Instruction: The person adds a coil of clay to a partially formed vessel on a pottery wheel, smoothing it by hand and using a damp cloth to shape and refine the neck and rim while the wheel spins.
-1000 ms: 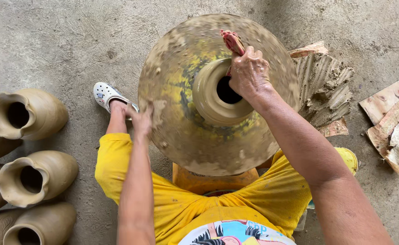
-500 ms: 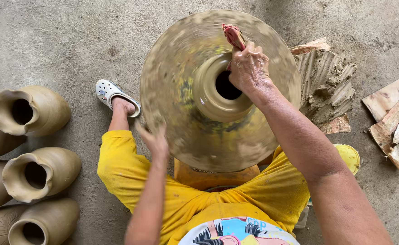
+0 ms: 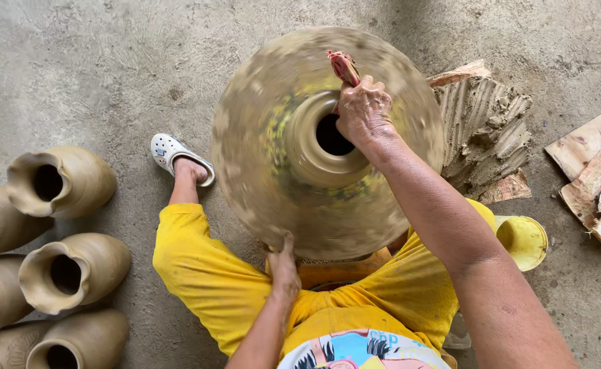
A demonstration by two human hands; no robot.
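A large round clay pot [image 3: 273, 171] spins in front of me, blurred, its dark mouth facing up. My right hand [image 3: 363, 113] rests on the rim of the neck and grips a reddish wet cloth [image 3: 345, 67] against the clay. My left hand [image 3: 281, 263] touches the pot's near lower edge, fingers closed against it. My legs in yellow trousers [image 3: 211, 273] spread to either side of the pot, and a white clog [image 3: 170, 152] is on my left foot.
Several finished clay jars [image 3: 61, 181] lie on their sides at the left on the concrete floor. A ridged lump of clay [image 3: 485, 133] sits at the right of the pot, a yellow cup [image 3: 523, 239] near my right knee, and wood pieces [image 3: 594, 174] at the far right.
My left hand has slid from the pot's left side down around to its near lower edge while the pot kept turning. My right hand stayed on the neck with the cloth.
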